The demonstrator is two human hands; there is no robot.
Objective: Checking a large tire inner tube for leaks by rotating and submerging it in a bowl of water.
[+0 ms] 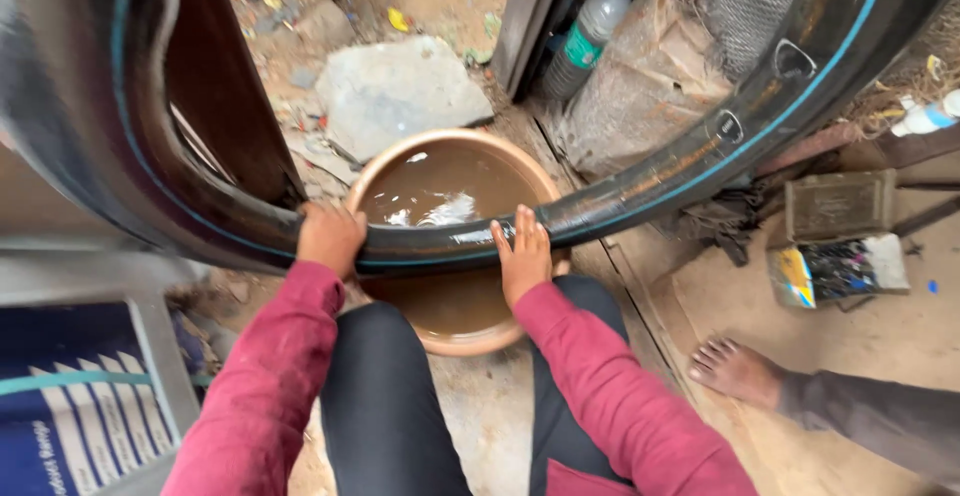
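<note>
Inner tube [640,196] arcs across the basin [372,171] of muddy water, its lowest stretch dipped in — my left hand [330,238] curls over it, my right hand [523,256] presses flat, fingers spread, keeping it under.

Both arms, in red sleeves, are reaching forward. The left hand [330,238] is curling in a closed grip, knuckles up. The right hand [523,256] is pressing flat, fingers seemingly spread, level with that grip.

Roadside tyre-repair workshop: inner tube [640,191], water basin [455,331], toolbox [838,241].
</note>
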